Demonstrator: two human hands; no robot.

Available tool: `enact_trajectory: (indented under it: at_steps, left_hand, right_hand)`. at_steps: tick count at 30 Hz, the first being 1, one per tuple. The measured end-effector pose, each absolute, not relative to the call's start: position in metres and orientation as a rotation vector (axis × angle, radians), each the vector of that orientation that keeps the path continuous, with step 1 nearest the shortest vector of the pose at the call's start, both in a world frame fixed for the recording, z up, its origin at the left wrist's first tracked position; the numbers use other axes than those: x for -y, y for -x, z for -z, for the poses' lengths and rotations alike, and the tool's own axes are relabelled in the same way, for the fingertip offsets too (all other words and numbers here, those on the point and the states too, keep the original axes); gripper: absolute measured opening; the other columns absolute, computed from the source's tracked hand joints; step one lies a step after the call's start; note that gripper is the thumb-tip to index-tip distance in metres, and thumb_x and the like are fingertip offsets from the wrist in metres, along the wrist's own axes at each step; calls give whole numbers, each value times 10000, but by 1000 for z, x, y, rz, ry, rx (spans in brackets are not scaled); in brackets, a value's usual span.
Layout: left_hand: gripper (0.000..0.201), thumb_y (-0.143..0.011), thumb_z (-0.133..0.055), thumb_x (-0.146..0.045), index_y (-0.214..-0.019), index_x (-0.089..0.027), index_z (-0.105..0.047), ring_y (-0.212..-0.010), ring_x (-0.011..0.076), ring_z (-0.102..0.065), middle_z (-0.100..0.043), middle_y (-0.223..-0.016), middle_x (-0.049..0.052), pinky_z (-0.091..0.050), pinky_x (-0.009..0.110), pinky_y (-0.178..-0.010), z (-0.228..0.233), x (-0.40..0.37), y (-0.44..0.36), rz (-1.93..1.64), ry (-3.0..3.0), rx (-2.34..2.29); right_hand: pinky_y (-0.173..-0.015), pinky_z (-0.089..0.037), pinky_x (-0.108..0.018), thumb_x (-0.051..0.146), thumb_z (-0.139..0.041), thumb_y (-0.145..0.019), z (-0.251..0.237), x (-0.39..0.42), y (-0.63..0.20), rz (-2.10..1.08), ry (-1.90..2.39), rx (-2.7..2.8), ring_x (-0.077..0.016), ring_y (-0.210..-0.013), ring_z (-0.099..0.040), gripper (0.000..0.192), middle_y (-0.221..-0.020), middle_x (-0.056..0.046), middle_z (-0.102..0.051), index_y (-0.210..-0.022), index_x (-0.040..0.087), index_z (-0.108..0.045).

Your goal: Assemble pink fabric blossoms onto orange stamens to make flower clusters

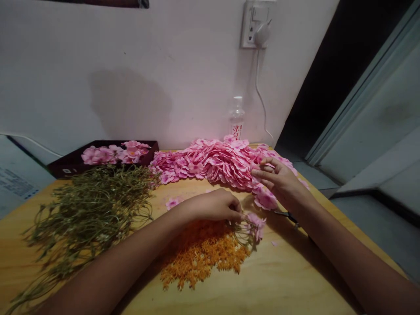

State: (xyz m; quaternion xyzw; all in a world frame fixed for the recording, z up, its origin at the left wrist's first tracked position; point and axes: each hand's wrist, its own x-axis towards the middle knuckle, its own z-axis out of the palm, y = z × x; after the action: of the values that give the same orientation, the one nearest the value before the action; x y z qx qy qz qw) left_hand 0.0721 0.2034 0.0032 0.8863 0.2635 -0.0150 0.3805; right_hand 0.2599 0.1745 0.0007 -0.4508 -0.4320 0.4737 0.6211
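On the wooden table point(295, 280), near its middle, the left hand point(216, 205) lies with the fingers curled down and pinched on a small sprig point(254, 225): thin green stems with a soft pink flower at the end. The sprig rests just beyond the fingertips, partly on the table and partly over the orange pile. The right hand point(278, 179) is raised a little behind it, at the edge of the big heap of petals. Its fingers are half bent and the thumb and first fingers press together on one pink petal point(259, 168) from the heap; how tight the grip is, I cannot tell.

Under the left wrist there is a loose pile of orange flower centres point(200, 258), small, spiky and dry-looking. The heap of pink petals point(213, 164) is wide and flat, made of many thin round cloth-like pieces stacked in rows, and one single pink petal piece point(173, 202) lies apart on the wood. To the left, a tangled bundle of green stems point(88, 205), wiry and thin, covers much of the table. Behind it stands a dark shallow box point(70, 162) with finished pink flowers inside. At the wall there is a clear plastic bottle point(236, 118) with a red label, and above it a white socket point(256, 24) with a cable hanging down.
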Motion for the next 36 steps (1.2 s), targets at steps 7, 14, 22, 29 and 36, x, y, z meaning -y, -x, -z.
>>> enact_trajectory:
  at_steps: [7, 14, 22, 29, 36]
  left_hand:
    - [159, -804, -491, -279, -823, -156, -588, -629, 118, -530, -633, -757, 30, -375, 232, -550, -4, -204, -77, -236, -2148, -686]
    - [146, -858, -475, -302, -826, -166, -517, -643, 102, -500, -558, -737, -2, -370, 230, -585, -9, -212, -76, -788, -2104, -773]
    - [189, -826, -555, -347, -834, -159, -554, -578, 84, -512, -537, -700, -20, -417, 223, -549, -8, -212, -78, -889, -1728, -710]
    - [172, -800, -595, -331, -781, -160, -580, -586, 83, -525, -543, -688, -18, -416, 214, -528, -10, -209, -80, -909, -1573, -685]
    - [192, -785, -617, -336, -801, -144, -629, -609, 83, -520, -603, -726, -1, -411, 219, -572, -10, -210, -78, -927, -1691, -718]
  right_hand:
    - [-581, -399, -224, 210, -843, -514, -7, -170, -260, -1102, 1046, 1016, -77, -570, -462, 385, -590, 90, -394, -716, 220, -515]
    - [-621, -446, -250, 231, -834, -557, -11, -163, -255, -1099, 1019, 1142, -96, -619, -559, 367, -666, 64, -568, -720, 215, -506]
    - [-688, -490, -266, 246, -811, -589, -13, -162, -251, -1034, 1026, 1118, -122, -708, -583, 334, -727, 27, -587, -745, 219, -517]
    - [-704, -474, -242, 202, -792, -620, -13, -160, -249, -922, 947, 1093, -96, -689, -559, 301, -694, 54, -544, -729, 222, -512]
    - [-741, -480, -259, 218, -781, -638, -11, -160, -249, -892, 959, 1183, -102, -714, -564, 291, -750, 42, -566, -743, 222, -509]
